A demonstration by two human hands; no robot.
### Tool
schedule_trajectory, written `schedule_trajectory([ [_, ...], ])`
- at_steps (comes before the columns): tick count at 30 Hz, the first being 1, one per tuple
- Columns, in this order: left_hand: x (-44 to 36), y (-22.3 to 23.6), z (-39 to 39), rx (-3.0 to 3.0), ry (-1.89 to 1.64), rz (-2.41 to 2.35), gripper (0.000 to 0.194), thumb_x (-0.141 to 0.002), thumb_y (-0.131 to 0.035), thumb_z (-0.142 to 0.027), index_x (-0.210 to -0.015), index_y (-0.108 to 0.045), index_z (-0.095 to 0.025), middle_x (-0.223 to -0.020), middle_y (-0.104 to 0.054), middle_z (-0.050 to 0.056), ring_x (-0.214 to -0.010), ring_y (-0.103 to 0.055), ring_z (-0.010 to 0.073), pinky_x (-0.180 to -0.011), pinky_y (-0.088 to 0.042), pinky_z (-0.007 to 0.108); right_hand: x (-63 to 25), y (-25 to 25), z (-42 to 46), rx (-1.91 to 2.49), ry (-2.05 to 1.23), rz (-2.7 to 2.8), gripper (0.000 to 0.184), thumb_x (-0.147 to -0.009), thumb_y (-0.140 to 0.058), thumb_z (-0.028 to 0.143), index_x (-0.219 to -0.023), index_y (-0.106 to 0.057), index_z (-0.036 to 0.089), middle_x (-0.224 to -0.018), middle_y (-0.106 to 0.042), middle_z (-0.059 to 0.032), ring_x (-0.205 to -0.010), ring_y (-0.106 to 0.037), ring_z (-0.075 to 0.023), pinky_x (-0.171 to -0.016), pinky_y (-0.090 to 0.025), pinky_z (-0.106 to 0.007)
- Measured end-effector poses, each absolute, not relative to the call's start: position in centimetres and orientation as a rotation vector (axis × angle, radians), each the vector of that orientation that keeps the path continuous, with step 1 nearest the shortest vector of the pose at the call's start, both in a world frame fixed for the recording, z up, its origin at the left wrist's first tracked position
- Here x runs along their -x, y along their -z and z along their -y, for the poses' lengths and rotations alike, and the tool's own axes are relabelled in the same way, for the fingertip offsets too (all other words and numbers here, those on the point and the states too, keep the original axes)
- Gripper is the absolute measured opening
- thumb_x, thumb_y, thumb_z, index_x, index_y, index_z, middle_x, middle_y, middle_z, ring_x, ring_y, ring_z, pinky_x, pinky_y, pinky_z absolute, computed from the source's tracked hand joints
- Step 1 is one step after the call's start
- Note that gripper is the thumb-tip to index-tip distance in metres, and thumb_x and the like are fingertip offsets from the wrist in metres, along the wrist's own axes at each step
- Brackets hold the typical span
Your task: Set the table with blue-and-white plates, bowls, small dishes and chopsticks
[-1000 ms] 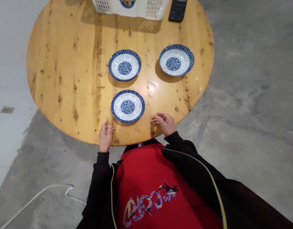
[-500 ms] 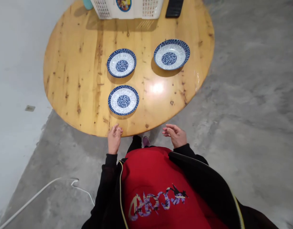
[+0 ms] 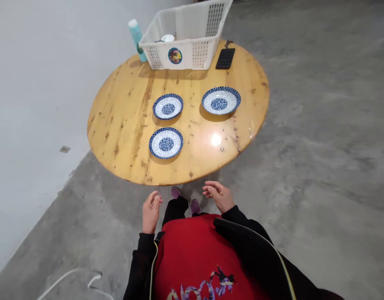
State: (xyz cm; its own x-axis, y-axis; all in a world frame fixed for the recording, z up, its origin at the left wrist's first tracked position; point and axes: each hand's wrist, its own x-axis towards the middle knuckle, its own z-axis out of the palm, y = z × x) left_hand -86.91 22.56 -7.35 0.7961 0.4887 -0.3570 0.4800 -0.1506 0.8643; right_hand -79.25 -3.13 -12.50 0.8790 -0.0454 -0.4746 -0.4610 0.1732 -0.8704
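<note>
Both of my hands are in the air just off the near edge of the round wooden table [image 3: 123, 166]. My left hand [image 3: 151, 210] is empty, its fingers loosely curled and apart. To its right, my right hand [image 3: 219, 196] is also empty, with thumb and fingers spread a little. Nearest to them on the table lies a small blue-and-white plate [image 3: 166, 143]. A second small plate [image 3: 168, 106] of the same pattern lies behind it. Farther right is a larger, deeper-looking blue-and-white plate [image 3: 221, 101]. Neither hand touches a plate.
A white plastic basket [image 3: 192, 54] stands at the table's far side, with a white dish [image 3: 167, 38] inside. Left of it is a light-blue bottle [image 3: 137, 39], right of it a black phone [image 3: 225, 58]. A wall [image 3: 38, 83] runs along the left; a white cable [image 3: 70, 275] lies on the floor.
The view has tilted up, bringing the basket's inside, the bottle and the whole phone into sight. My hands now appear farther from the table edge, still empty. The plates stay in place.
</note>
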Motion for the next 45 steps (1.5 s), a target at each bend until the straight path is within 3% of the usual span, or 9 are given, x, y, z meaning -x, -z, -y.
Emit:
schedule_trajectory([
  [12,85.8,7.0,-24.5,-1.722,0.046,-0.603,0.051,-0.08,-0.068,-0.052,-0.111,-0.07,-0.013,-0.094,-0.076,0.011,-0.082,-0.073,0.0204,-0.075,-0.057,0.03,81.1,12.1,0.1,1.464,-0.256,-0.391,0.039,-0.064,-0.068,0.051,-0.087,-0.066,0.019,-0.072,-0.074,-0.0056,-0.057,-0.068,-0.0179,-0.053,-0.052,-0.028],
  [22,90.0,6.9,-39.5,-1.683,-0.056,-0.792,0.067,-0.072,-0.07,-0.062,-0.115,-0.067,-0.01,-0.098,-0.075,0.013,-0.087,-0.073,0.0222,-0.078,-0.058,0.033,83.2,11.3,-15.3,1.664,-0.393,-0.091,0.019,-0.076,-0.053,0.028,-0.088,-0.066,0.021,-0.074,-0.073,-0.0012,-0.059,-0.068,-0.0156,-0.059,-0.053,-0.027],
  [27,91.3,7.1,-45.1,-1.689,-0.076,-0.793,0.067,-0.07,-0.071,-0.064,-0.112,-0.069,-0.012,-0.097,-0.075,0.012,-0.087,-0.074,0.0229,-0.077,-0.059,0.034,84.7,11.4,-21.5,1.775,-0.441,0.031,0.018,-0.078,-0.053,0.018,-0.087,-0.068,0.023,-0.075,-0.074,-0.0005,-0.06,-0.068,-0.0154,-0.061,-0.052,-0.026],
  [37,89.4,8.1,-49.9,-1.686,0.073,-0.688,0.071,-0.067,-0.073,-0.066,-0.111,-0.07,-0.011,-0.095,-0.076,0.014,-0.089,-0.074,0.0271,-0.079,-0.059,0.039,84.4,10.7,-24.4,1.611,-0.324,-0.248,0.019,-0.073,-0.054,0.031,-0.084,-0.066,0.021,-0.071,-0.07,-0.0014,-0.055,-0.065,-0.0155,-0.055,-0.051,-0.027],
  [45,82.6,8.5,-50.9,-1.696,0.165,-0.6,0.064,-0.071,-0.069,-0.061,-0.113,-0.069,-0.014,-0.098,-0.077,0.013,-0.091,-0.074,0.0266,-0.084,-0.059,0.039,72.3,7.0,-20.0,1.611,0.067,-0.341,0.032,-0.066,-0.061,0.045,-0.084,-0.067,0.02,-0.071,-0.071,-0.0028,-0.057,-0.066,-0.016,-0.055,-0.052,-0.028],
])
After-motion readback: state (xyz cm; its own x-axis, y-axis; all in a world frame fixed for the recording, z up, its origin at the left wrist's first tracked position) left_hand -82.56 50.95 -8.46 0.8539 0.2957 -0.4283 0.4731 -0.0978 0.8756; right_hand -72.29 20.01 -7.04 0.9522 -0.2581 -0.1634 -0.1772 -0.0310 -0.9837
